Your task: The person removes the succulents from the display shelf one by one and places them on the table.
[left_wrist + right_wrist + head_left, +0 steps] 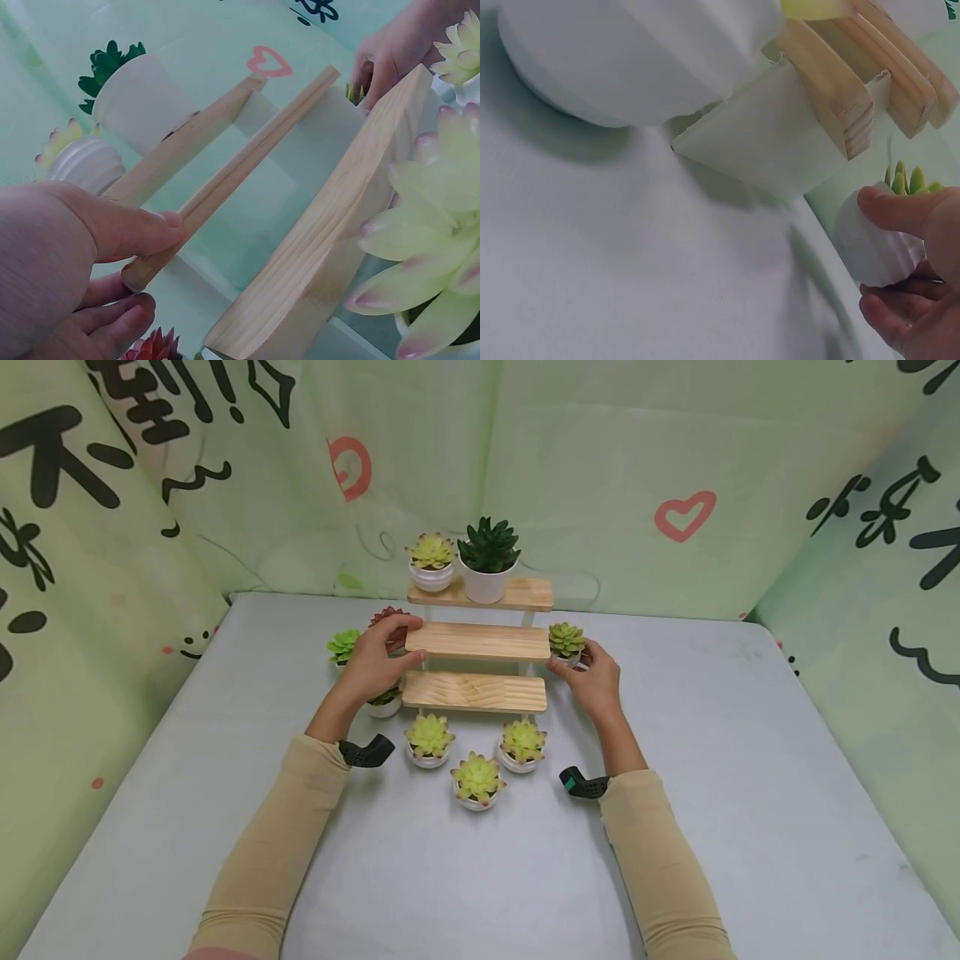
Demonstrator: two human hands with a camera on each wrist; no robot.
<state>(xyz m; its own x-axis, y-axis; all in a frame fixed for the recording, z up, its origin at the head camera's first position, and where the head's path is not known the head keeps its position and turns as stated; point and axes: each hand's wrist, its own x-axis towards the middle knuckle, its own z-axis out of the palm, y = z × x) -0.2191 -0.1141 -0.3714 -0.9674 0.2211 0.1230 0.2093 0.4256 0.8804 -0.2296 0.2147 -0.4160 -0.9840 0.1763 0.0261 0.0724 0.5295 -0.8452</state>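
Hiding part of red succulent [387,613]: left hand [375,658] gripping middle board [480,642].

My table [787,793] lies in soft, even light — faint shadows by my sleeves [663,860]; both wrist views dimmer, hazier.
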